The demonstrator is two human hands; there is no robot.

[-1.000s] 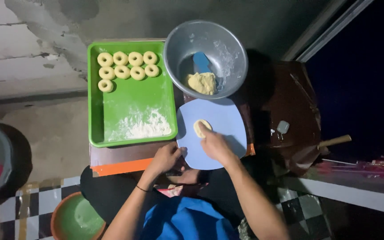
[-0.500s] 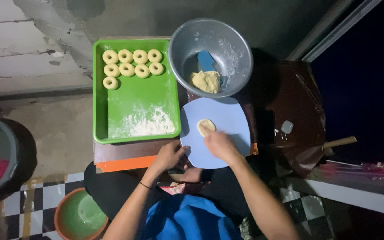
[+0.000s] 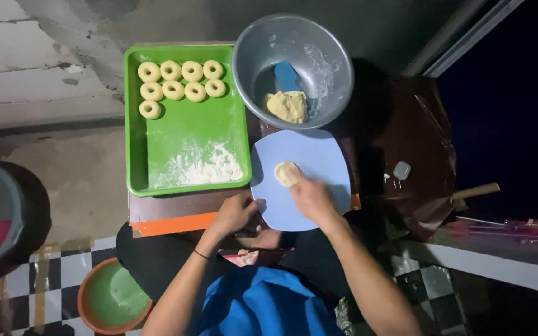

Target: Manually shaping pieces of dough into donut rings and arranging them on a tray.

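One dough disc under the right hand

One small, flattened disc of pale dough point(image 3: 286, 173) lies near the middle of a smooth, round, light-blue plate point(image 3: 319, 155). The right hand point(image 3: 311, 198) rests on the plate with its fingertips pressed together against the disc's near edge. The left hand point(image 3: 236, 213) grips the plate's near left rim, fingers curled over it. Beyond the plate stands a round metal bowl point(image 3: 328, 68), flour-dusted inside, holding a rough lump of dough point(image 3: 286, 106) and a blue scraper point(image 3: 286, 76). To its left sits a green rectangular plastic tray point(image 3: 185, 124) with eight ring-shaped dough pieces point(image 3: 182, 81) at the far end and a loose heap of white flour point(image 3: 203, 167) near the front.
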